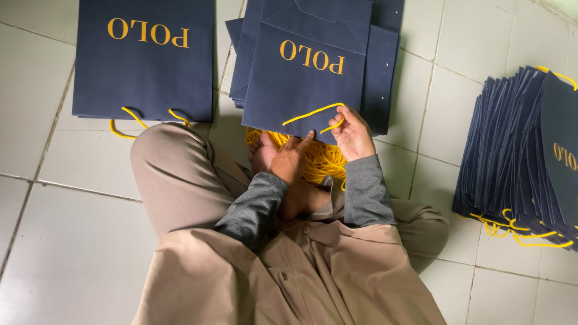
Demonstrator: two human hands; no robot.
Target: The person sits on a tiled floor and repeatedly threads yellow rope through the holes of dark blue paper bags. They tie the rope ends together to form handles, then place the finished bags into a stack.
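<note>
With your right hand [352, 133] pinching the yellow cord [313, 112] and your left hand [283, 157] pressing the navy bag [307, 84] on the floor [48, 150], a hard tug could tear the hole or slip the cord free.

A person sits on the tile floor [72, 241]; the right hand [352, 135] pinches a yellow cord [312, 112] on a dark blue paper bag [307, 84]; the left hand [286, 157] touches the bag's bottom edge; more yellow cords [319, 159] lie under the hands; a stack of bags [518, 150] stands on the right.
</note>
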